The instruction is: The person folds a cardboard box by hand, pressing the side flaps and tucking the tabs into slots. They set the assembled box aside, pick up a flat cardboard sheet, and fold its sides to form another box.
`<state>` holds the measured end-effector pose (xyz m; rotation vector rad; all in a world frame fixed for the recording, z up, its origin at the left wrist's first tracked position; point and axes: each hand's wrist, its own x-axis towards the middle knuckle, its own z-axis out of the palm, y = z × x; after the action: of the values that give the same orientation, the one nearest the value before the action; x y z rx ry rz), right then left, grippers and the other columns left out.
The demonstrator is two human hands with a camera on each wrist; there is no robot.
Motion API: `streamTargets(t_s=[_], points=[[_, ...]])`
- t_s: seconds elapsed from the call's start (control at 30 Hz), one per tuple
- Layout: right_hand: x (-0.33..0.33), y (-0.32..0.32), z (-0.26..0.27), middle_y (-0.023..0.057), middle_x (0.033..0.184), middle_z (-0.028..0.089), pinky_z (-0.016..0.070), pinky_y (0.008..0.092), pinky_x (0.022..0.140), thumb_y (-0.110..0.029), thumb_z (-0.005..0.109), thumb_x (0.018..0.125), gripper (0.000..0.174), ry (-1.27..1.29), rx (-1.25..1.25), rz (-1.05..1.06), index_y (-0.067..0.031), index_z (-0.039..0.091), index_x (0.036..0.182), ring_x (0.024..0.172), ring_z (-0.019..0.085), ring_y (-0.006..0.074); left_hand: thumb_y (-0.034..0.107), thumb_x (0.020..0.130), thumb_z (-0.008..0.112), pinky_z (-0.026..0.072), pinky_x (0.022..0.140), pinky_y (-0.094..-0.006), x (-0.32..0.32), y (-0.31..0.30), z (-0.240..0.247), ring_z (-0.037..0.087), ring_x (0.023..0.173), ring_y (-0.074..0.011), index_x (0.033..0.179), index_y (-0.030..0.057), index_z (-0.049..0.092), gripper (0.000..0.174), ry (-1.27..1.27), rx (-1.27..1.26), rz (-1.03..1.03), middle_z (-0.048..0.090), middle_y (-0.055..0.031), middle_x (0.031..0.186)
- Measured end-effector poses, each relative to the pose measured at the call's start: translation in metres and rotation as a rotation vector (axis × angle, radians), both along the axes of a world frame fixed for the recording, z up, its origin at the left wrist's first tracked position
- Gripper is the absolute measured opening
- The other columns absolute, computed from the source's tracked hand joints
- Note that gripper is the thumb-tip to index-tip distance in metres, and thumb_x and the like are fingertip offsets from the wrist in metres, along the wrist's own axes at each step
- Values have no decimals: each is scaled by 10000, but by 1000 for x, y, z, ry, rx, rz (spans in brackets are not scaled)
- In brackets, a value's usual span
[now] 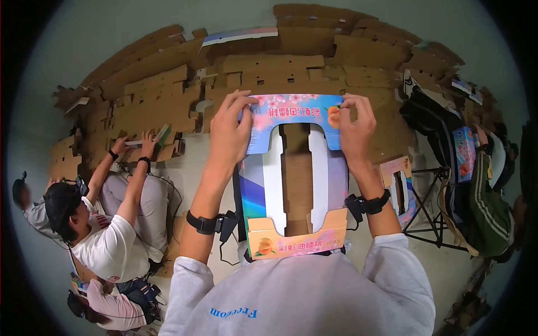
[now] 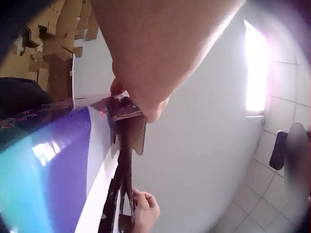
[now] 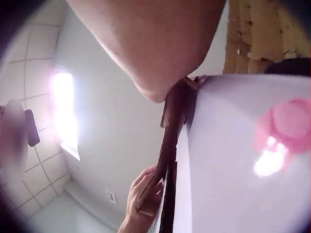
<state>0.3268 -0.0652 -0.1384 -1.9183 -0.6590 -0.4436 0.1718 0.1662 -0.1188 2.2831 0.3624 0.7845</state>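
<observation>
A printed cardboard fruit carton (image 1: pixel 297 109), blue and pink with blossoms and a peach picture, lies across the person's lap in the head view. Its middle has a long opening between two white-edged flaps. The left hand (image 1: pixel 232 126) grips the far left corner, its fingers bent over the edge. At the far right corner, the right hand (image 1: pixel 357 127) pinches the end panel with curled fingers. The near end panel (image 1: pixel 297 238) faces the person's shirt. In the left wrist view, the carton's side (image 2: pixel 68 160) shows glossy purple and teal; the right wrist view shows its pale side (image 3: pixel 228 145).
Stacks of flattened brown cardboard (image 1: pixel 269 70) line the far side. To the left sits a person in a white shirt (image 1: pixel 112 246) handling cardboard. Another printed carton (image 1: pixel 399 187) stands at right beside a black folding stand (image 1: pixel 434 207). More people sit further right.
</observation>
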Motion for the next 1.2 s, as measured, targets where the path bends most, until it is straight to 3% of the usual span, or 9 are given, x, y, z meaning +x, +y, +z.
streamTargets(t_s=[0.07,0.47,0.57,0.67,0.87,0.97,1.03,1.13,1.2], points=[[2,-1,-1,154,1102,672,523,396,884,-11,606,903,39,16,-5,-15,3,638,920,1024,664,339,44,981,571,564,890,-433,2,0,6,694,1157,-381,1109,36,717,194,-12,-98,5,697,-169,1248],[9,1,-19,129,1043,626,514,372,853,-68,581,949,115,228,9,-12,1,658,1001,944,648,262,1,910,642,579,813,-436,-1,1,6,716,1021,-375,1063,33,699,165,20,392,0,717,-144,1125],[22,5,-30,131,1071,626,519,369,868,-85,587,956,140,295,33,31,-6,646,1055,938,651,264,-2,909,633,566,903,-452,7,15,-17,680,1128,-376,1093,48,699,201,-44,112,-28,698,-144,1166],[16,1,-32,135,1087,625,526,361,877,-124,592,968,200,297,-2,31,-4,611,1127,951,661,266,16,949,592,499,1049,-463,5,3,-13,575,1297,-399,1168,75,698,250,13,253,8,619,-155,1358],[6,-2,-43,112,1078,664,521,342,867,-236,576,1018,292,670,204,140,1,568,1187,945,653,210,164,1088,453,293,1238,-405,-2,-7,-27,349,1522,-372,1575,168,443,488,36,-304,-18,335,-202,1642],[8,-3,-48,84,1023,682,499,325,794,-267,594,1019,286,736,200,97,-1,608,1122,907,622,153,241,1106,440,242,1260,-393,-7,-14,-12,294,1554,-323,1654,149,281,578,116,-717,4,301,-206,1663],[15,-9,-56,56,941,688,476,304,723,-281,618,1011,285,602,118,52,1,655,1027,853,602,111,262,1104,454,247,1256,-391,-6,-13,-8,307,1545,-309,1647,125,281,586,90,-771,-9,306,-193,1664],[18,-15,-51,-16,760,632,416,266,609,-319,650,1011,370,710,264,76,-2,693,826,716,550,49,295,1102,473,254,1250,-388,-17,-19,-15,328,1532,-289,1636,89,280,604,53,-877,-12,314,-173,1666],[13,-24,-23,-48,687,597,389,258,563,-331,659,1016,419,760,145,114,-2,696,758,630,494,32,312,1096,497,283,1227,-379,-31,-24,-20,371,1492,-265,1608,75,313,593,52,-923,14,353,-156,1634]])
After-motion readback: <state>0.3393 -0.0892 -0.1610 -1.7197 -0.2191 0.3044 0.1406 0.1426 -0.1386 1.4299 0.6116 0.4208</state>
